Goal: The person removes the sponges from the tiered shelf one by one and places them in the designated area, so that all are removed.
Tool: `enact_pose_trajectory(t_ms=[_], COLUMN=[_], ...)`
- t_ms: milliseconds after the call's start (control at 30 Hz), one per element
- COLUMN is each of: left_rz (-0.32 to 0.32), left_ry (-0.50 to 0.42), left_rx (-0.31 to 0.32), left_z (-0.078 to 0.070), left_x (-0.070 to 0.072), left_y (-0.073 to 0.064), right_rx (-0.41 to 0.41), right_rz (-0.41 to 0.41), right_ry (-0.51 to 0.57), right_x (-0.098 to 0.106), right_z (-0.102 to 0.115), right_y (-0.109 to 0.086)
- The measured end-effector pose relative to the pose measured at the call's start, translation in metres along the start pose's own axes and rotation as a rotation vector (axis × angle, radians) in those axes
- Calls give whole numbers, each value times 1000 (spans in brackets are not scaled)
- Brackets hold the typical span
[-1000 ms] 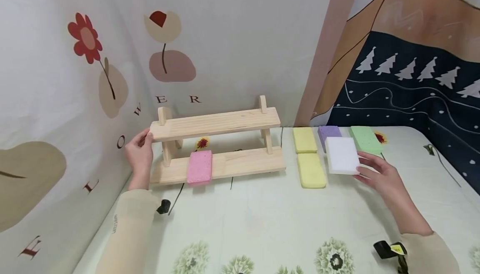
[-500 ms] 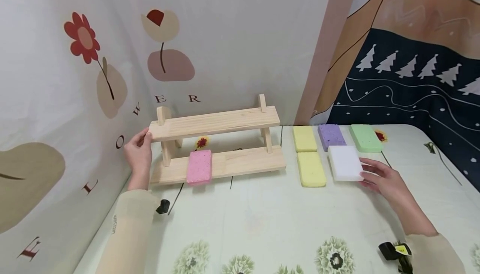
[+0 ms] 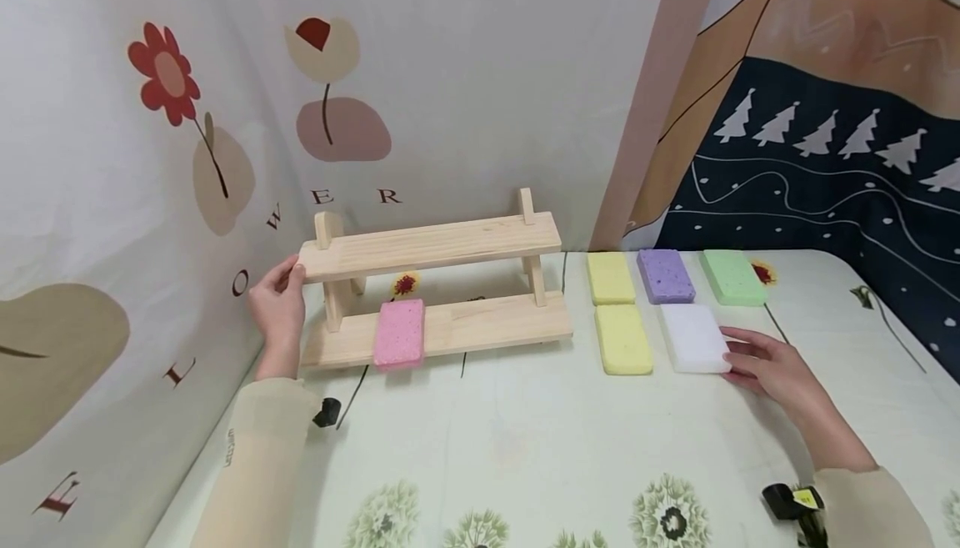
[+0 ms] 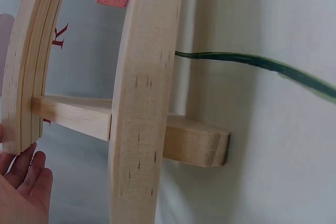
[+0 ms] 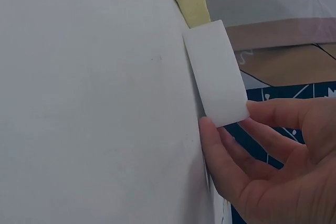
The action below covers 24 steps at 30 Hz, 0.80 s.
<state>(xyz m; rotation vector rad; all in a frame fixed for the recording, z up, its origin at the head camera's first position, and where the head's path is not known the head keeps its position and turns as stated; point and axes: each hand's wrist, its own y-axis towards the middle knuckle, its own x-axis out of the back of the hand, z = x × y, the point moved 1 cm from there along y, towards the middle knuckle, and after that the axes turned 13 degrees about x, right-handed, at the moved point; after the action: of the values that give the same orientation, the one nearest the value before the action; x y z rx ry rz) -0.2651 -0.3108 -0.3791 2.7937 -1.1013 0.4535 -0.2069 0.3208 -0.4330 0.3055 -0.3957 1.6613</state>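
In the head view my left hand (image 3: 279,306) grips the left end of the upper board of a two-tier wooden shelf (image 3: 431,249); in the left wrist view its fingers curl at the end of that board. On the lower board lies a pink sponge (image 3: 399,333), jutting past the front edge. My right hand (image 3: 768,369) pinches the right edge of a white sponge (image 3: 696,338), low over the cloth just in front of a purple sponge (image 3: 666,276). From the right wrist, the white sponge (image 5: 216,74) shows its narrow side between thumb and fingers.
Two yellow sponges (image 3: 624,339) lie one in front of the other, left of the white one. A green sponge (image 3: 732,278) is at the back right. Behind the shelf rises a printed curtain (image 3: 465,98). Flower-printed cloth (image 3: 510,439) covers the table.
My right hand has lowered the white sponge and brought it toward me, uncovering the purple sponge behind. The left hand and the shelf have stayed put.
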Motion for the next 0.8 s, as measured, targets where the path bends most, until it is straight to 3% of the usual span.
enact_pose_trajectory(t_ms=[300,400,600,800], left_rz=[-3,0,13,8], left_ry=[-3,-6,-8,-8], left_rx=[18,18,15,-2], left_z=[-3,-4,-2,0], left_x=[0,-1,0,1], left_y=[0,0,-1,-1], right_rx=[-15,-8,104,204], right_rz=[-6,-43,-161,-247], right_ry=[-74,-102,-90,-92], right_x=[2,3,2,-7], right_z=[3,2,7,30], right_y=[3,2,-1,3])
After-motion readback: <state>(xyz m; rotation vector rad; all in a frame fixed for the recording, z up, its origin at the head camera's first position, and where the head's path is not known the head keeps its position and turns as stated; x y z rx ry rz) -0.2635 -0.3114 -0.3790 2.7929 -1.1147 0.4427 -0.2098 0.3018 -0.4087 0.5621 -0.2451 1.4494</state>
